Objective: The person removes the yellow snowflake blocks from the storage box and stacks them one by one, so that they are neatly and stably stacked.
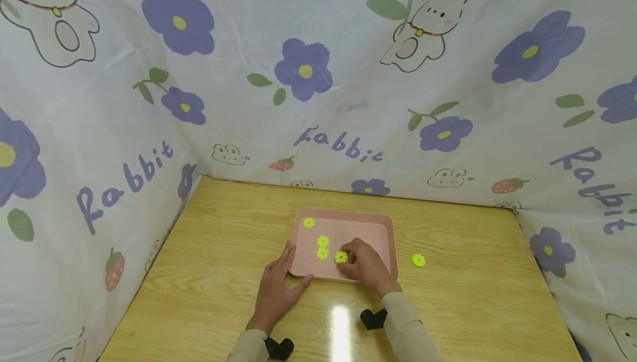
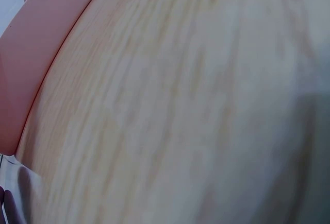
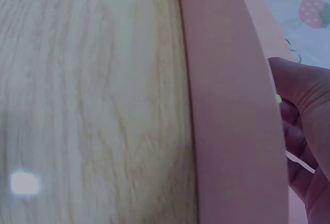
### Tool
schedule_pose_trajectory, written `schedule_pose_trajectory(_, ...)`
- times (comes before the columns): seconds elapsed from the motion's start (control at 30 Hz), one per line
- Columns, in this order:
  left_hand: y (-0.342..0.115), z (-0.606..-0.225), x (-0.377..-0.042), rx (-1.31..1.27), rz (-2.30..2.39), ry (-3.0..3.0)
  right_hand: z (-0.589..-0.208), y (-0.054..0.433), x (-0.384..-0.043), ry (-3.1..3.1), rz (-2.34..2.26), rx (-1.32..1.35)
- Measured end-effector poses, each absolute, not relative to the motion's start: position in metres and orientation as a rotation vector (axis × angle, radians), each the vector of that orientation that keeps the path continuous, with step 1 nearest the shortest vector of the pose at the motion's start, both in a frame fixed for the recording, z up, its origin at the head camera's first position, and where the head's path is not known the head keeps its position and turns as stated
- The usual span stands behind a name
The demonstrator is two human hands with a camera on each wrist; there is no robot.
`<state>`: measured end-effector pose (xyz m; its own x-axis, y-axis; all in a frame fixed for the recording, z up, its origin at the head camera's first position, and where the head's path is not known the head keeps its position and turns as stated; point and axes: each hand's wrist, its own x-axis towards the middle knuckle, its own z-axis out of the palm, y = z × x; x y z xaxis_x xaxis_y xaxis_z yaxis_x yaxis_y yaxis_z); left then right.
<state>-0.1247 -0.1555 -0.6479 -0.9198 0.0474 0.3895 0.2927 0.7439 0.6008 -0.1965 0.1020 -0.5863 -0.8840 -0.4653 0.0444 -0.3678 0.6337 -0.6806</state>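
The right hand (image 1: 367, 265) pinches a yellow notched disc (image 1: 340, 257) just right of two similar discs (image 1: 322, 253), the spread left hand (image 1: 277, 290) at the pink tray's (image 1: 370, 232) edge.

Beige sleeves (image 1: 409, 326), black wrist cameras (image 1: 372, 319)

A pale wood-grain table (image 1: 219, 240) fills the lower part of the head view, with a bright glare (image 1: 340, 331) toward its near edge. White printed cloth (image 1: 348, 113) rises beyond the far edge and along the left and right edges, bending at both far corners. Purple flowers (image 1: 303, 69) with yellow centres are scattered over it, some with green leaves (image 1: 259, 79). Purple "Rabbit" lettering (image 1: 343, 143) shows on all three sides. A whole outlined rabbit (image 1: 420, 30) stands high above the far edge; a red strawberry (image 1: 507, 185) is printed near the far right corner.
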Motion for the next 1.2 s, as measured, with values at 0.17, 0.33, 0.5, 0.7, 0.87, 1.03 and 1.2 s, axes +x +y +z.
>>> schedule_pose_trajectory(0.17, -0.156, -0.648, -0.124, -0.256, -0.987, -2.601, -0.585, 0.108, -0.197, 2.796, -1.080, -0.693)
schedule_pose_trajectory(0.33, -0.158, -0.651, -0.124, -0.239, -1.004, -2.644, -0.581, 0.118, -0.196, 2.865, -1.103, -0.698)
schedule_pose_trajectory(0.5, -0.158, -0.651, -0.125, -0.239, -0.997, -2.650, -0.577, 0.136, -0.196, 2.875, -1.166, -0.654)
schedule_pose_trajectory(0.7, -0.157, -0.650, -0.125, -0.247, -1.007, -2.638, -0.572, 0.162, -0.198, 2.895, -1.227, -0.516)
schedule_pose_trajectory(0.87, -0.157, -0.650, -0.125, -0.237, -1.017, -2.636, -0.568, 0.189, -0.199, 2.928, -1.261, -0.417)
schedule_pose_trajectory(1.03, -0.156, -0.650, -0.126, -0.246, -1.001, -2.618, -0.573, 0.219, -0.197, 2.998, -1.269, -0.346)
schedule_pose_trajectory(1.2, -0.155, -0.649, -0.127, -0.257, -0.993, -2.611, -0.586, 0.245, -0.188, 3.022, -1.260, -0.211)
